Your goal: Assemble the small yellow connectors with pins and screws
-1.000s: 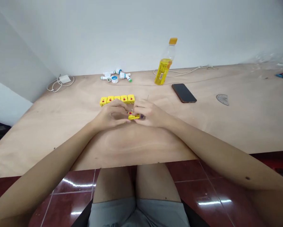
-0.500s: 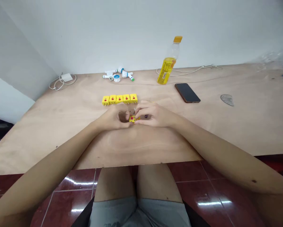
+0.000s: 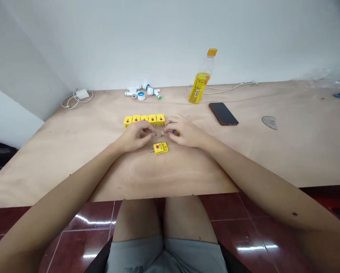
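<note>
A row of several yellow plastic connectors with red dots (image 3: 144, 120) lines up on the plywood table (image 3: 204, 167), just beyond my hands. Another yellow connector (image 3: 160, 148) lies apart, nearer me, with its metal prongs pointing left. My left hand (image 3: 136, 137) and my right hand (image 3: 184, 132) hover between them, fingers curled and tips almost meeting. Tiny metal pieces (image 3: 161, 134) show at the fingertips. I cannot tell whether either hand holds them. A small dark item (image 3: 174, 132) shows by my right fingers.
At the back stand a yellow drink bottle (image 3: 200, 77) and white fittings with blue rings (image 3: 141, 91). A black phone (image 3: 223, 113) lies to the right. A white charger with cable (image 3: 81, 94) sits at the left corner. The table's near edge drops to red tiles.
The separate yellow connector has left my fingers and now lies on the table below them. Both hands have moved slightly forward and apart, toward the row.
</note>
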Demonstrator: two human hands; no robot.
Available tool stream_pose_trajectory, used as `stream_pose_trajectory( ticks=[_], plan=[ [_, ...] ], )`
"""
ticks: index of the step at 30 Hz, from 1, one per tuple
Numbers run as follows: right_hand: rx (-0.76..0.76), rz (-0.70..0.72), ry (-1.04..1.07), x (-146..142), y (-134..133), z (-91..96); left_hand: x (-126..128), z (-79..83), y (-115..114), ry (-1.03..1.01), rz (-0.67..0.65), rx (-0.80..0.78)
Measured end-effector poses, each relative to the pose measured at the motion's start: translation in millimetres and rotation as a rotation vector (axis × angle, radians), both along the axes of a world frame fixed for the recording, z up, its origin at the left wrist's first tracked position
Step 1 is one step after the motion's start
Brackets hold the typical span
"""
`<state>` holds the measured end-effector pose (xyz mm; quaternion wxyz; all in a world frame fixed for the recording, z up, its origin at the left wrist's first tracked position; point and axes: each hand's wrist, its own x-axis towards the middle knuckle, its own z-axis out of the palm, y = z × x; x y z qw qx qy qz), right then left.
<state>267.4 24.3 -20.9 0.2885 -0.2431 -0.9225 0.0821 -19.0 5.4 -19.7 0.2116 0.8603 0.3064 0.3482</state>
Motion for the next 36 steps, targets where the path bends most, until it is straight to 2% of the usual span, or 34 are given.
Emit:
stream_pose_trajectory(
  ticks=[4, 9, 16, 26, 36],
  plan=[
    [-0.023, -0.019, -0.051, 0.9, 0.9, 1.2, -2.1, -5.6, 8.0, 0.132, 0.024, 0.123],
    [-0.021, -0.015, -0.058, -0.3, 1.1, 1.4, 4.7, -12.7, 10.0, 0.15, -0.025, 0.186],
    [-0.019, 0.033, -0.043, -1.2, 0.3, 1.2, 14.1, -10.5, 9.5, 0.165, -0.059, 0.138],
    [-0.032, 0.039, -0.021, -3.5, 0.6, -0.3, 26.0, -8.7, 12.6, 0.249, 0.024, 0.047],
    [-0.012, 0.008, 0.019, -4.1, 1.7, -3.7, 27.3, -8.3, 11.0, 0.31, -0.006, 0.154]
  ],
)
